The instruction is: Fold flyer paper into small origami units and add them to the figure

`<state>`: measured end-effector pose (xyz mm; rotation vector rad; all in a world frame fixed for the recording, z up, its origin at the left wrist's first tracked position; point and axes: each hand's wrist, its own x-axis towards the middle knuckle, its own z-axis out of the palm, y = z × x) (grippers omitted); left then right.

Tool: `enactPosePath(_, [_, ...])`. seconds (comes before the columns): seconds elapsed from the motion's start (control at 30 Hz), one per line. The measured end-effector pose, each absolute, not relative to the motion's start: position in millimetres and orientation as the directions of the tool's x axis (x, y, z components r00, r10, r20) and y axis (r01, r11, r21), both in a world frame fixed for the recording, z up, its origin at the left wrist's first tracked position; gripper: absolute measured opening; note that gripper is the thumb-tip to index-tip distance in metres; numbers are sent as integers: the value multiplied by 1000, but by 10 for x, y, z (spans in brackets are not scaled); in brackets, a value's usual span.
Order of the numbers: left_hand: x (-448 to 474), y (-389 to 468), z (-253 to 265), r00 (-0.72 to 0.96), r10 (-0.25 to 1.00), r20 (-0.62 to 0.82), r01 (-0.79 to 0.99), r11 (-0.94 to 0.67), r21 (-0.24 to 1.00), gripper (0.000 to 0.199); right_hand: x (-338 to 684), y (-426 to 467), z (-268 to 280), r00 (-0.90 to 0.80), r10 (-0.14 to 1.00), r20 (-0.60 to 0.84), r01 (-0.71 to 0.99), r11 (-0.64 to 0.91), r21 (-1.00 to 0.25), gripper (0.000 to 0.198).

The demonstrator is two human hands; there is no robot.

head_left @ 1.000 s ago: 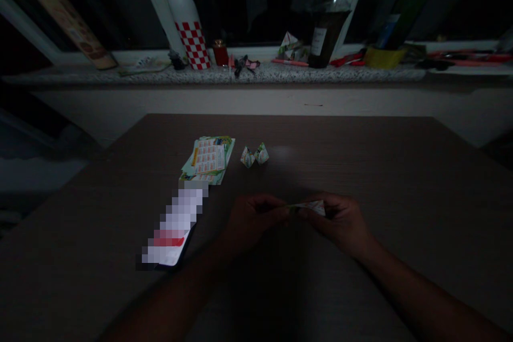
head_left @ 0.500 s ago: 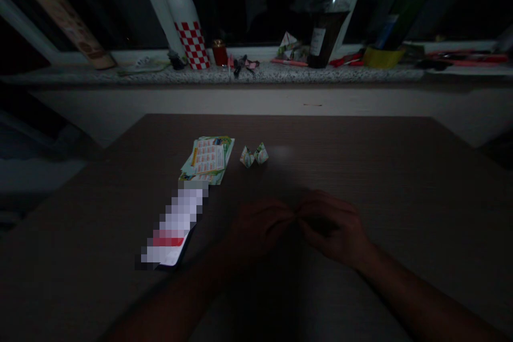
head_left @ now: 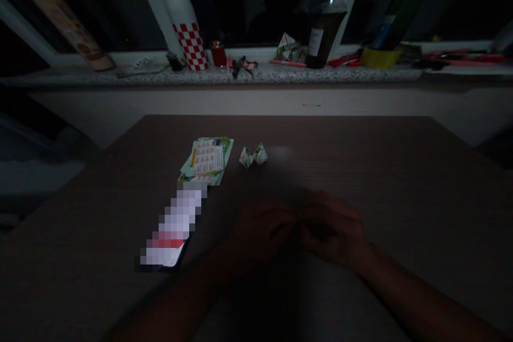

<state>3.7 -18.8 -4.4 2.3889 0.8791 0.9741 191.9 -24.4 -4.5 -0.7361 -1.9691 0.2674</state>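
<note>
Both hands meet in deep shadow over the middle of the table [head_left: 380, 160]. The fingers of my left hand [head_left: 264, 227] are pinched together, their tips pointing right. Opposite it, my right hand [head_left: 334, 227] is curled, with thumb and fingertips pressed together against the left fingertips. A tiny pale speck shows between the tips, but what they hold is too dark and small to name. Just beyond the hands stand two small folded paper pieces [head_left: 253, 155], pale green and white. To their left lies a pile of printed paper sheets [head_left: 208, 160].
A phone [head_left: 176, 224] with a lit, blurred-out screen lies left of my left forearm. Along the granite windowsill [head_left: 272, 76] stand a white bottle with red checks [head_left: 186, 32], a dark cup [head_left: 323, 37], a green bottle [head_left: 406, 5] and a tall tube [head_left: 64, 24].
My right fingers have drawn in more tightly, narrowing the gap inside the curled hand. Both hands stay at nearly the same spot. The papers and phone lie as before.
</note>
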Motion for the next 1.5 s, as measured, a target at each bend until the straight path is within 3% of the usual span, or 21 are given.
enactPosePath(0.23, [71, -206, -17, 542, 595, 593, 285, -794, 537, 10, 1905, -253, -64, -362, 540, 760, 382, 830, -407, 25])
enactPosePath(0.53, [36, -230, 41, 497, 618, 609, 228, -771, 595, 8, 1973, -236, -82, -358, 577, 734, 373, 809, -454, 20])
enactPosePath(0.73, [25, -222, 81, 418, 696, 583, 300, -712, 635, 7, 1996, -232, -89, -376, 614, 694, 354, 787, -505, 20])
enactPosePath(1.0, [51, -201, 15, 467, 650, 600, 296, -754, 586, 6, 1970, -228, -87, -390, 597, 701, 310, 802, -511, 22])
enactPosePath(1.23, [50, -190, -21, 537, 628, 564, 275, -762, 587, 5, 1929, -234, -67, -403, 531, 745, 332, 844, -422, 23])
enactPosePath(1.37, [27, -174, -19, 552, 554, 623, 194, -812, 550, 5, 1919, -227, -79, -396, 508, 765, 343, 854, -390, 21])
enactPosePath(1.5, [-20, -158, 27, 522, 592, 614, 207, -786, 583, 6, 1961, -213, -69, -366, 539, 759, 350, 835, -424, 20])
